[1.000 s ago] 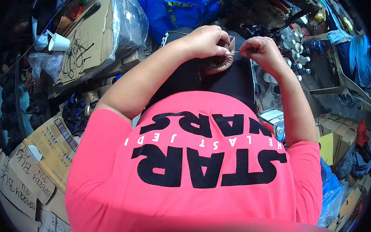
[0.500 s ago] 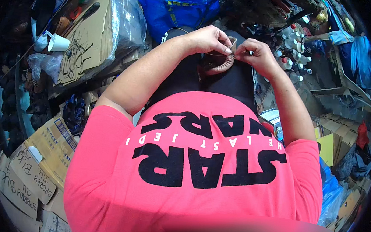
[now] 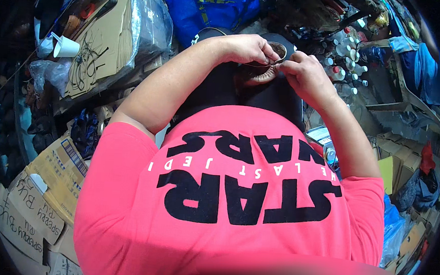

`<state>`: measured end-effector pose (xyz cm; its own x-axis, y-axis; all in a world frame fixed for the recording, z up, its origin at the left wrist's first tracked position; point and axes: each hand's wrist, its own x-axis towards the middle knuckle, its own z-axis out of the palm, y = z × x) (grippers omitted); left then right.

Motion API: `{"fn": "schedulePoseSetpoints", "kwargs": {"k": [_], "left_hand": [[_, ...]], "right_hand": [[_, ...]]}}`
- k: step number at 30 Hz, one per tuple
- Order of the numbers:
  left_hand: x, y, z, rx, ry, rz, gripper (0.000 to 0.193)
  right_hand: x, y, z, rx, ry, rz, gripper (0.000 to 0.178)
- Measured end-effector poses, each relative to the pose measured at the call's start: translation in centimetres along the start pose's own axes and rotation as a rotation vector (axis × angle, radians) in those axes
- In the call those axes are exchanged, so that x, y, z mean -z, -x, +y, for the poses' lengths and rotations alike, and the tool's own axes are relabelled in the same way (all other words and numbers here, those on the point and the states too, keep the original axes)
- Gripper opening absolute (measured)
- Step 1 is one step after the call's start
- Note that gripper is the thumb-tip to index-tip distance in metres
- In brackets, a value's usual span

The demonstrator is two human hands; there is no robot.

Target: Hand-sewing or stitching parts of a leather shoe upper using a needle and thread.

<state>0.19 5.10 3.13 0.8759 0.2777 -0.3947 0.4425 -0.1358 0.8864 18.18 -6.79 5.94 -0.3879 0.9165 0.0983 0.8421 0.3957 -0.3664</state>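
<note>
A brown leather shoe (image 3: pixel 258 78) with a gathered, stitched toe seam rests between my dark-clad thighs (image 3: pixel 210 86). Its opening, with a pale rim and a fuzzy brown inside, faces up. My left hand (image 3: pixel 253 50) comes from the left, thumb and fingers pinching at the shoe's upper edge. A thin thread-like line runs below those fingers. On the other side, my right hand (image 3: pixel 307 76) is closed in a pinch right at the shoe's rim. Whatever its fingertips hold is too small to make out.
Stacked cardboard (image 3: pixel 102 39) under plastic wrap lies at the left, with a white cup (image 3: pixel 66 47) and dark cords on it. A blue bag (image 3: pixel 210 11) stands ahead. Several plastic bottles (image 3: pixel 347 49) crowd the right. Flattened cartons (image 3: pixel 51 177) lie at lower left.
The shoe has tipped so that more of its fuzzy inside shows. My right hand has turned and shifted slightly, its fingers now bent down at the rim. My left hand stays at the shoe.
</note>
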Motion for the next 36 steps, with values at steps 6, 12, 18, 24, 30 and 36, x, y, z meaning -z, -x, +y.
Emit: {"fn": "schedulePoseSetpoints", "kwargs": {"k": [6, 12, 18, 24, 30, 36], "left_hand": [[0.3, -0.9, -1.1, -0.018, -0.016, -0.055, 0.027], [1.1, -1.2, -0.6, -0.067, -0.101, 0.108, 0.022], [-0.9, 1.5, -1.3, -0.240, -0.487, 0.683, 0.036], [0.3, 9.0, -3.3, 0.067, -0.507, 0.418, 0.024], [-0.6, 5.3, -1.2, -0.343, 0.789, 0.672, 0.041], [0.0, 4.2, -3.7, -0.357, 1.304, 0.424, 0.047]], "right_hand": [[1.5, -3.1, -3.5, 0.065, 0.374, -0.210, 0.016], [-0.2, -3.4, -1.3, -0.053, 0.181, -0.146, 0.010], [-1.8, -1.2, 3.1, -0.541, -0.911, -0.103, 0.019], [-2.5, 0.6, 3.2, -0.240, -0.382, 0.008, 0.020], [-5.9, -1.2, 6.2, -0.635, -1.545, 0.725, 0.033], [-3.7, 0.8, 4.1, -0.516, -2.127, 0.351, 0.046]]}}
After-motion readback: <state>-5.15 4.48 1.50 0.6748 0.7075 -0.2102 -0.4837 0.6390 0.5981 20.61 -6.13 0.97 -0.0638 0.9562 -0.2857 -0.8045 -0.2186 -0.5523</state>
